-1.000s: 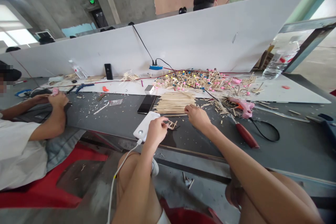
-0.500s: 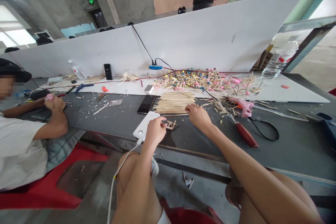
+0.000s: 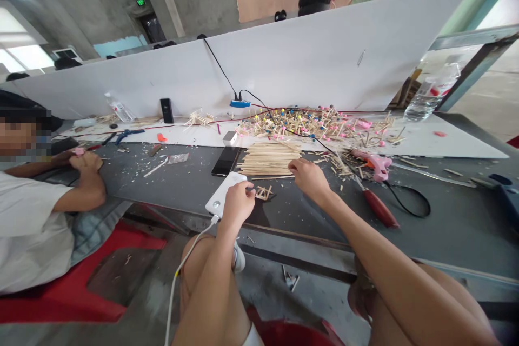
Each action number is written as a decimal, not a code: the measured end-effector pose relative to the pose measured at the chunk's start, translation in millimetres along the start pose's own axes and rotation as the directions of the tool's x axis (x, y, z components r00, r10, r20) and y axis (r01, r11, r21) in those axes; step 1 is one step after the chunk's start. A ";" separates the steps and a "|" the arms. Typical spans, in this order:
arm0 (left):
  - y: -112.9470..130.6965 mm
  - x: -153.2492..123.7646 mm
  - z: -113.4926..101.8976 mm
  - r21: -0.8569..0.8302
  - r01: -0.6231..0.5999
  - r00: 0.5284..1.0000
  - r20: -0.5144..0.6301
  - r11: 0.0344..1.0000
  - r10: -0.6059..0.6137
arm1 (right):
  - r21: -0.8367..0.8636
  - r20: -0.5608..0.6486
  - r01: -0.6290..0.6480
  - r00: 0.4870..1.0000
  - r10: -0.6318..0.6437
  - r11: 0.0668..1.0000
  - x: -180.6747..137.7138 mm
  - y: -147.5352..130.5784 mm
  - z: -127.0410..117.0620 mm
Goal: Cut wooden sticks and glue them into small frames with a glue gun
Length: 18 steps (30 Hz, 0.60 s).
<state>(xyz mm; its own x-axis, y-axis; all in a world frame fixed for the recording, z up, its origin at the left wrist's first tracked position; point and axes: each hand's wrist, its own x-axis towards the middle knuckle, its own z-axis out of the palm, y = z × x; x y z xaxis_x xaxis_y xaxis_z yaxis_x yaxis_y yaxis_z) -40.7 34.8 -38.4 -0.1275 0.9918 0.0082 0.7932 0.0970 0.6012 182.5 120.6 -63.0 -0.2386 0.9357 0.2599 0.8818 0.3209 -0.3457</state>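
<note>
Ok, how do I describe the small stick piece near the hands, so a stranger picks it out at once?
On the dark grey table, find the white power bank. Just right of it, by the left hand, lies a small lattice of wooden sticks. Unlike the long parallel stack behind it, it is short and crossed.

Left hand [image 3: 239, 203] curled downward, right hand [image 3: 308, 179] stretched out palm-down
</note>
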 end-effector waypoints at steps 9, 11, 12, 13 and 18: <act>2.9 -0.4 2.8 -0.025 -0.046 0.999 0.016 0.999 0.046 | 0.034 -0.022 -0.006 1.000 0.007 0.999 1.6 3.8 0.9; 3.2 -0.3 2.8 -0.027 -0.052 0.999 0.016 0.998 0.052 | 0.039 -0.020 -0.005 1.000 0.006 0.999 1.5 3.6 1.7; 3.1 -0.3 3.0 -0.028 -0.055 0.998 0.015 0.998 0.055 | 0.041 -0.019 -0.005 1.000 0.006 0.999 1.5 3.5 2.1; 2.9 -0.3 3.2 -0.030 -0.056 0.998 0.015 0.998 0.057 | 0.043 -0.018 -0.005 1.000 0.006 0.999 1.6 3.3 2.5; 2.1 0.5 4.9 -0.034 -0.049 0.999 0.017 0.998 0.049 | 0.052 -0.017 -0.002 1.000 0.002 0.999 1.0 2.2 2.5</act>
<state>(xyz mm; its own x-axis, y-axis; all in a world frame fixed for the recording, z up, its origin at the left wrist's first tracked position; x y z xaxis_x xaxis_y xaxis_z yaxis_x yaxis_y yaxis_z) -36.1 35.9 -41.0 -0.0780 0.9967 0.0243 0.7779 0.0456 0.6268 183.3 122.6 -65.8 -0.2293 0.9338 0.2747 0.8596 0.3267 -0.3929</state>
